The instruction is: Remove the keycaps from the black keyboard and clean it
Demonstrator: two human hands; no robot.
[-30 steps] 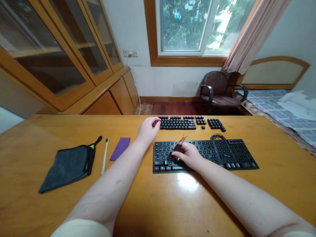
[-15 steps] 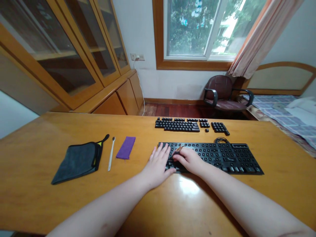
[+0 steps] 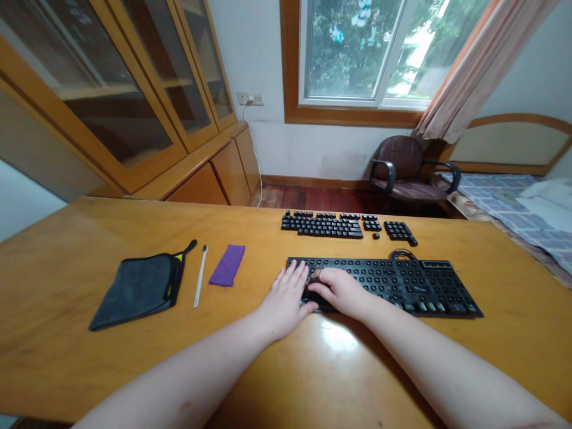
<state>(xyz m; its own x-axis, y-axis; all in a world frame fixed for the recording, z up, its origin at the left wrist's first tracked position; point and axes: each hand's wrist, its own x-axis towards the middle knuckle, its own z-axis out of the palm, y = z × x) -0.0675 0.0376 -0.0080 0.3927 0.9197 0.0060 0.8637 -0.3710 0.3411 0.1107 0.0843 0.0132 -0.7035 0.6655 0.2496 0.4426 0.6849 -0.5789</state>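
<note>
A black keyboard base (image 3: 379, 277), with most of its keycaps off, lies on the wooden desk under both hands. My left hand (image 3: 288, 298) rests spread on the keyboard's left end, thumb along its front edge. Beside it, my right hand (image 3: 342, 289) is closed around a small brown and dark tool (image 3: 316, 278), possibly a brush, pressed against the left part of the keyboard. My fingers cover most of that tool. Behind the keyboard, the removed black keycaps (image 3: 330, 227) are laid out in keyboard order, with the number-pad keycaps (image 3: 400, 231) at the right.
To the left on the desk (image 3: 250, 387) lie a folded grey cloth (image 3: 138, 289), a white toothbrush (image 3: 201, 277) and a purple cloth (image 3: 227, 265). A coiled cable (image 3: 402, 254) sits behind the keyboard. Beyond the desk stands an office chair (image 3: 397, 161).
My right hand has shifted slightly left and the tool in it is turned, with less of it showing. The left hand stays on the keyboard. The view has shifted slightly.
</note>
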